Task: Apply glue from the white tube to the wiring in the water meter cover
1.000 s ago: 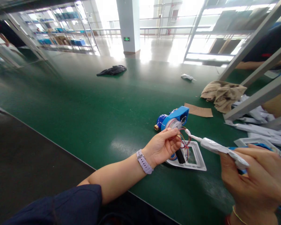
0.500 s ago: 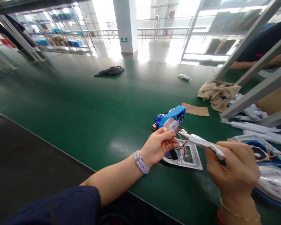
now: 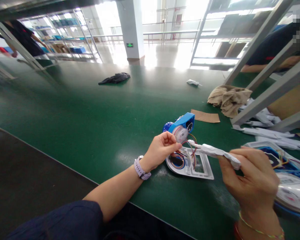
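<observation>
A blue meter body (image 3: 180,125) stands on the green table (image 3: 95,113), joined by thin coloured wires (image 3: 193,150) to a white cover plate (image 3: 192,165) lying flat in front of it. My left hand (image 3: 162,150) pinches the wires beside the meter's round clear face. My right hand (image 3: 250,180) grips a white-wrapped tube (image 3: 215,152) with its nozzle tip touching the wires above the plate.
Another opened meter (image 3: 287,176) lies at the right edge. A beige cloth (image 3: 228,96), cardboard piece (image 3: 205,116) and white wrappers (image 3: 270,132) sit under grey frame bars (image 3: 270,96). A dark rag (image 3: 114,78) lies far back. A person stands at far left (image 3: 25,36); another leans at the right (image 3: 270,50).
My left hand has lifted off the cover plate and slid left, uncovering its round opening. The tube tip stays at the wires. The view has shifted slightly.
</observation>
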`<state>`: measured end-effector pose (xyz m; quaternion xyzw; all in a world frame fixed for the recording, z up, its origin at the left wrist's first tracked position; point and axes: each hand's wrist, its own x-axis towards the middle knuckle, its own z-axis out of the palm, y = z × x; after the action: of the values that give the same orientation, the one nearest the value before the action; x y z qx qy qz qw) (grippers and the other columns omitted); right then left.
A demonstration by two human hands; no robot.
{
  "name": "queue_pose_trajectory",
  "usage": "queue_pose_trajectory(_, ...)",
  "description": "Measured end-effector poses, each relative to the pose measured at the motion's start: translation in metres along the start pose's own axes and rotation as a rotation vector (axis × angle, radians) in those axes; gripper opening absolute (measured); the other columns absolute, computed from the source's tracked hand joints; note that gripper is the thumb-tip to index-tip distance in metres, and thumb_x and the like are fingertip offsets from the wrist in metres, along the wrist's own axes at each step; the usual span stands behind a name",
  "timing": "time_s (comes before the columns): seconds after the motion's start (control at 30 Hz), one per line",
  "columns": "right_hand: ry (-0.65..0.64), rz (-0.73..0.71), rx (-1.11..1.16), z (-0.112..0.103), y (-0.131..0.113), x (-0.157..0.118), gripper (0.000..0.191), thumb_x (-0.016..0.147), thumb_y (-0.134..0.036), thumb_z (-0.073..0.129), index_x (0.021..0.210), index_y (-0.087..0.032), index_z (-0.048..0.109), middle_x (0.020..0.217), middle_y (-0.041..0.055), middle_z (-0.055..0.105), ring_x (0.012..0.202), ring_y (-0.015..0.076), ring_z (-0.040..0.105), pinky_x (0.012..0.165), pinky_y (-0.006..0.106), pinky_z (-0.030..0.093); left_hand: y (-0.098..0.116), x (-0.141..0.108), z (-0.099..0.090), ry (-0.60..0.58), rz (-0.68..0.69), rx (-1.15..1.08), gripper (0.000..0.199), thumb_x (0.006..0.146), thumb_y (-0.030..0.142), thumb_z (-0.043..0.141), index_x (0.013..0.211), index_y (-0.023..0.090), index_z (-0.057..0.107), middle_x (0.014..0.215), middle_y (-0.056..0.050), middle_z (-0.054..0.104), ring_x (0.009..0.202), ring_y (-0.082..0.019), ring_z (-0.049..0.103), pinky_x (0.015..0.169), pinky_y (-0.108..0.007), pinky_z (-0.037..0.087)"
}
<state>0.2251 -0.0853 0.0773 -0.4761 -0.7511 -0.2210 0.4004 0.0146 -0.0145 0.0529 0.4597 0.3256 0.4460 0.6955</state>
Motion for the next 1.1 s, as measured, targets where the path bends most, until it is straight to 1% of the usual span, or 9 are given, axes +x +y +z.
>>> queue_pose_trajectory(0.13,0.000,-0.025,0.033,0.004,0.000,0.000,0.016,0.076,-0.010,0.069,0.079,-0.019,0.056,0.074,0.0053,0.057,0.071,0.0207,0.053,0.071,0.041,0.048,0.002,0.003,-0.009,-0.064,-0.013,0.220,0.019,0.071,0.019,0.075,0.085,0.012,0.065,0.069,0.001,0.066,0.059,-0.007,0.062,0.057,-0.017,0.050)
queue_pose_trajectory(0.23,0.003,-0.031,0.034,0.004,0.002,0.000,0.015,0.076,-0.010,0.069,0.079,-0.018,0.056,0.074,0.0055,0.057,0.071,0.0202,0.052,0.072,0.041,0.048,0.003,0.003,-0.012,-0.084,-0.038,0.301,0.017,0.073,0.023,0.074,0.083,0.011,0.068,0.069,-0.001,0.067,0.059,-0.008,0.062,0.057,-0.019,0.050)
queue_pose_trajectory(0.37,0.006,-0.013,0.034,0.002,0.005,0.001,0.016,0.076,-0.009,0.070,0.078,-0.017,0.056,0.074,0.0051,0.057,0.070,0.0194,0.052,0.071,0.040,0.047,0.001,0.004,-0.015,-0.070,-0.103,0.266,0.022,0.073,0.031,0.073,0.079,0.011,0.067,0.059,0.001,0.061,0.048,-0.006,0.053,0.043,-0.016,0.040)
queue_pose_trajectory(0.43,0.008,-0.007,0.041,0.001,0.005,0.001,0.016,0.076,-0.009,0.069,0.077,-0.017,0.055,0.074,0.0046,0.057,0.071,0.0191,0.052,0.069,0.039,0.047,-0.001,0.003,-0.017,-0.058,-0.143,0.211,0.025,0.073,0.034,0.073,0.078,0.010,0.066,0.059,0.002,0.059,0.044,-0.004,0.048,0.040,-0.015,0.035)
queue_pose_trajectory(0.6,-0.038,0.003,0.068,0.005,0.000,0.003,0.015,0.079,-0.010,0.066,0.080,-0.020,0.054,0.074,0.0028,0.057,0.072,0.0184,0.053,0.068,0.036,0.045,-0.002,0.002,-0.019,-0.067,-0.220,0.097,0.028,0.072,0.035,0.075,0.078,0.011,0.063,0.067,0.000,0.062,0.043,-0.002,0.043,0.038,-0.014,0.028)
queue_pose_trajectory(0.73,-0.064,0.033,0.082,0.008,-0.002,0.002,0.014,0.081,-0.012,0.063,0.080,-0.022,0.053,0.075,0.0021,0.057,0.073,0.0180,0.053,0.068,0.035,0.044,-0.002,0.002,-0.019,-0.076,-0.220,0.115,0.027,0.071,0.035,0.075,0.077,0.011,0.064,0.066,0.000,0.061,0.043,-0.001,0.041,0.040,-0.014,0.026)
queue_pose_trajectory(0.87,-0.072,0.090,0.096,0.005,0.001,0.001,0.013,0.083,-0.014,0.062,0.079,-0.021,0.052,0.074,0.0020,0.057,0.070,0.0169,0.052,0.065,0.034,0.042,-0.003,0.001,-0.021,-0.110,-0.133,0.210,0.025,0.071,0.034,0.075,0.077,0.011,0.065,0.064,0.001,0.060,0.048,-0.005,0.045,0.046,-0.017,0.034)
queue_pose_trajectory(0.97,-0.124,0.154,0.152,0.001,0.004,0.002,0.012,0.085,-0.016,0.059,0.077,-0.021,0.052,0.074,0.0018,0.056,0.068,0.0159,0.052,0.061,0.033,0.042,-0.003,-0.001,-0.022,-0.152,-0.021,0.399,0.018,0.076,0.029,0.070,0.078,0.012,0.066,0.067,-0.002,0.063,0.054,-0.008,0.050,0.051,-0.019,0.038)
queue_pose_trajectory(1.1,-0.201,0.243,0.239,-0.006,0.008,0.005,0.014,0.088,-0.020,0.057,0.074,-0.021,0.054,0.074,0.0017,0.057,0.066,0.0147,0.055,0.056,0.029,0.043,-0.001,-0.006,-0.025,-0.216,0.288,0.726,0.010,0.082,0.023,0.063,0.079,0.014,0.068,0.075,-0.005,0.065,0.057,-0.009,0.051,0.053,-0.020,0.041)
